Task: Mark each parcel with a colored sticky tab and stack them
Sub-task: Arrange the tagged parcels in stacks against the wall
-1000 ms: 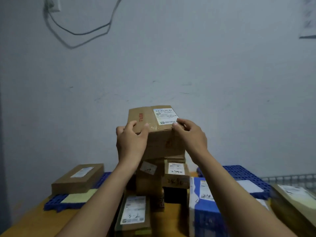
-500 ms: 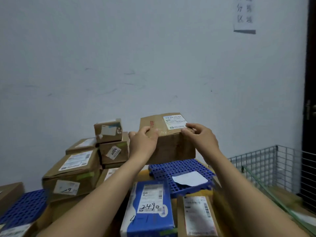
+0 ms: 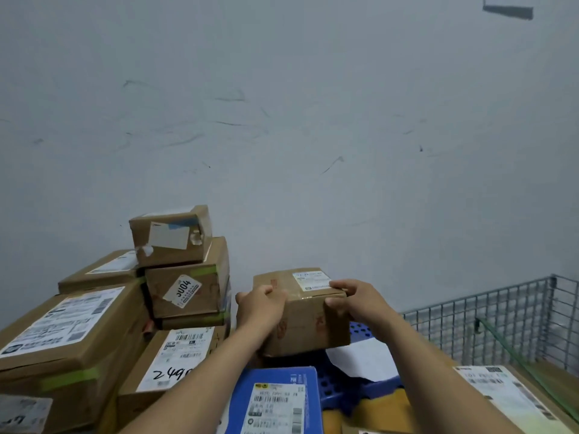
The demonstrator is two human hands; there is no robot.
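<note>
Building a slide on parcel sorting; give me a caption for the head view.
Left hand and right hand grip a small brown parcel beside the stacked boxes.

Your parcel (image 3: 305, 321) is plain brown card with faint red stamps and a white label (image 3: 311, 280); the box (image 3: 275, 399) nearest you is blue; the lattice pallet (image 3: 344, 383) is blue; green tape (image 3: 67, 379) bands the big brown carton (image 3: 119, 327); the wire basket (image 3: 470, 308) is grey.

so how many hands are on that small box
2: the left hand grips the left top edge of the box, the right hand grips its right top edge.
</note>
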